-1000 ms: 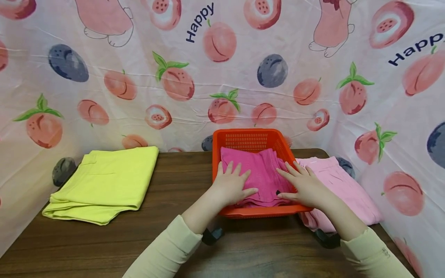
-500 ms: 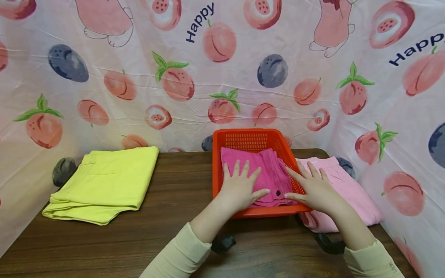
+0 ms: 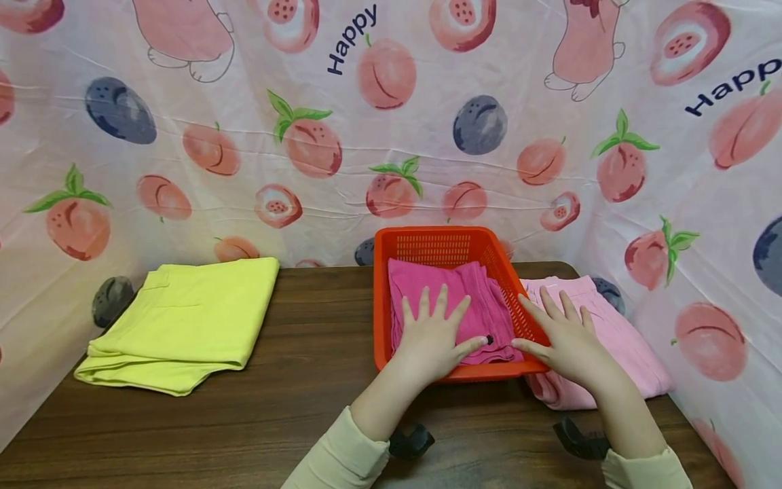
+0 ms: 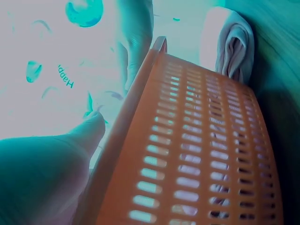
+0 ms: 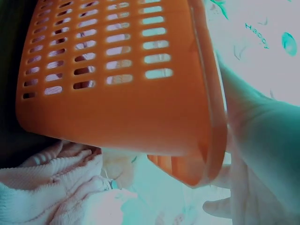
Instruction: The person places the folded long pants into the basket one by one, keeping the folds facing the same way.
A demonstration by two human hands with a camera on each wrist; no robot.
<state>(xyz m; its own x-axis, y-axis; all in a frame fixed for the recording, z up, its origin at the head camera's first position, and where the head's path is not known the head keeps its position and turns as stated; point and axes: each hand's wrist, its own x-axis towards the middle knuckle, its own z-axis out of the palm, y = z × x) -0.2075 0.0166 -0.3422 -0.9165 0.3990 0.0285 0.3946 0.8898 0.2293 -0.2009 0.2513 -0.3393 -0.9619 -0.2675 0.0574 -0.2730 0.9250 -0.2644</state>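
The folded magenta cloth (image 3: 482, 309) lies in the red basket (image 3: 380, 299), below and beyond the left hand (image 3: 430, 341), the nearer one. The right hand (image 3: 571, 345) is by the basket's right rim; both grasp nothing, fingers spread.

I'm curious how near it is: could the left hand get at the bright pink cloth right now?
Probably yes. The left hand is empty and spread over the red basket, partly covering the bright pink cloth in the head view; no lid shows.
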